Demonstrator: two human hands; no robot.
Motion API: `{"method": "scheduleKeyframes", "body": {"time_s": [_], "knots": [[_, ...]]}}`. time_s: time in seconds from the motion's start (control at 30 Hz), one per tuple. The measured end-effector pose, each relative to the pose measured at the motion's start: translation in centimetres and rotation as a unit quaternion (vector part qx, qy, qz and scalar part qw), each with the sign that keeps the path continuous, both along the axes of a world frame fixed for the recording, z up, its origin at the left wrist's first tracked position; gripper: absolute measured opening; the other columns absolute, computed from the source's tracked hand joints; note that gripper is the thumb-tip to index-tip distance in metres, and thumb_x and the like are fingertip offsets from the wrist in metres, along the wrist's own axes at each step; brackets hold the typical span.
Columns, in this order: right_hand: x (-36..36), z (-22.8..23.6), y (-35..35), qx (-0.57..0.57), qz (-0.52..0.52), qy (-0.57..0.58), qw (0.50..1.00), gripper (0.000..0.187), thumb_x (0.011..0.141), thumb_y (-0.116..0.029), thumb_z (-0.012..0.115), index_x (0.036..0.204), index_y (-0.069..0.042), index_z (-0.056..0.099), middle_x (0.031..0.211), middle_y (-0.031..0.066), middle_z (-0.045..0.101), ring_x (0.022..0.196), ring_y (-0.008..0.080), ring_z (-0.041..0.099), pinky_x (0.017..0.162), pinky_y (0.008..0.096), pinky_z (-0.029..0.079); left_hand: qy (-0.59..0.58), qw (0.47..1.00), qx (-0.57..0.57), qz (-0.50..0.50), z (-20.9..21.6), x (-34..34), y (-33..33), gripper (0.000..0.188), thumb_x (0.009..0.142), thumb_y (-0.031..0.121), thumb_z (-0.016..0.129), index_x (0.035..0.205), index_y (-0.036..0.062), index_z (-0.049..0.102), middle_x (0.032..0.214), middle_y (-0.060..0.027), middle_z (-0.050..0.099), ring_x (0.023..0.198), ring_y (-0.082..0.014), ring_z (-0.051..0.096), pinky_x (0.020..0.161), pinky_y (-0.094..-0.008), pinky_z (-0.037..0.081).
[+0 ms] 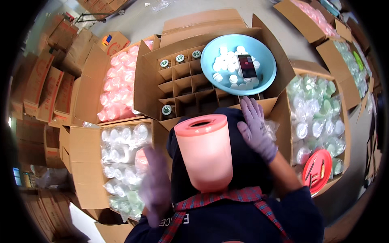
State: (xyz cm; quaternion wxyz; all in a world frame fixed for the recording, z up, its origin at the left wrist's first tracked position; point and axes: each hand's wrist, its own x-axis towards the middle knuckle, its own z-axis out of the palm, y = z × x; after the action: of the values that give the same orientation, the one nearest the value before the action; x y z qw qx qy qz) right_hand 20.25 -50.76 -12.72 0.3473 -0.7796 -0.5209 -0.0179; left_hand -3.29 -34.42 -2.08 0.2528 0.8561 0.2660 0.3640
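Note:
A pink plastic canister (204,158), with a deeper pink rim and a dark opening in its top, stands tilted at my lap between my hands. Neither hand touches it. My right hand (258,131), in a thin purple glove, is open with fingers stretched out, just below the light blue basin (265,85). My left hand (156,182), gloved alike, is smeared by motion over the carton of bagged clear cups (121,156); its fingers cannot be made out. White round caps (233,79) and a smartphone (246,66) lie in the basin.
The basin rests on a divided carton (184,87) holding several bottles with green-and-white caps (167,109). Bagged pink items (120,83) fill a carton at left. Bagged clear and green cups (316,113) fill one at right, with a red tray (317,172) of small tools on it.

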Motion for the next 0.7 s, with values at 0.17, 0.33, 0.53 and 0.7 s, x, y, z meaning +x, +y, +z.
{"method": "scheduleKeyframes", "body": {"time_s": [0.17,0.33,0.53,0.7], "knots": [[-2.5,8.8,4.0,0.032,0.199,0.193,0.96,0.078,0.096,-0.056,0.049,0.141,0.008,0.046,0.146,0.0283,0.045,0.14,0.0463,0.037,0.119,0.0491,0.025,0.111,0.978,-0.107,-0.143,-0.8,2.0,2.9,0.044,0.099,0.009,0.052,0.139,-0.0072,0.048,0.143,-0.0207,0.054,0.135,-0.0291,0.051,0.114,-0.0353,0.036],[-1.2,4.0,4.1,0.197,0.212,0.286,0.914,0.064,0.101,-0.032,0.044,0.153,0.005,0.033,0.156,0.0301,0.032,0.146,0.0449,0.031,0.121,0.0444,0.023,-0.057,0.891,-0.224,-0.391,-4.2,4.1,8.2,0.087,0.087,0.043,0.071,0.148,-0.0087,0.036,0.151,-0.0222,0.04,0.139,-0.0317,0.043,0.117,-0.0412,0.029],[4.2,2.1,15.7,0.075,0.247,0.1,0.961,0.05,0.096,-0.028,0.056,0.139,-0.003,0.051,0.13,0.0219,0.056,0.119,0.046,0.053,0.102,0.0457,0.046,-0.099,0.755,-0.602,-0.24,-5.9,8.7,10.3,0.054,0.096,0.018,0.064,0.141,-0.0056,0.047,0.132,-0.0135,0.061,0.115,-0.0205,0.063,0.095,-0.0338,0.053],[4.8,4.4,15.0,0.153,0.209,0.018,0.966,0.073,0.075,-0.023,0.078,0.141,-0.008,0.051,0.146,0.0209,0.045,0.128,0.041,0.051,0.109,0.0426,0.042,-0.244,0.715,-0.634,-0.164,-6.4,10.9,10.1,0.043,0.095,0.016,0.065,0.133,-0.0037,0.056,0.119,-0.0092,0.067,0.104,-0.0164,0.065,0.092,-0.0316,0.052]]}}
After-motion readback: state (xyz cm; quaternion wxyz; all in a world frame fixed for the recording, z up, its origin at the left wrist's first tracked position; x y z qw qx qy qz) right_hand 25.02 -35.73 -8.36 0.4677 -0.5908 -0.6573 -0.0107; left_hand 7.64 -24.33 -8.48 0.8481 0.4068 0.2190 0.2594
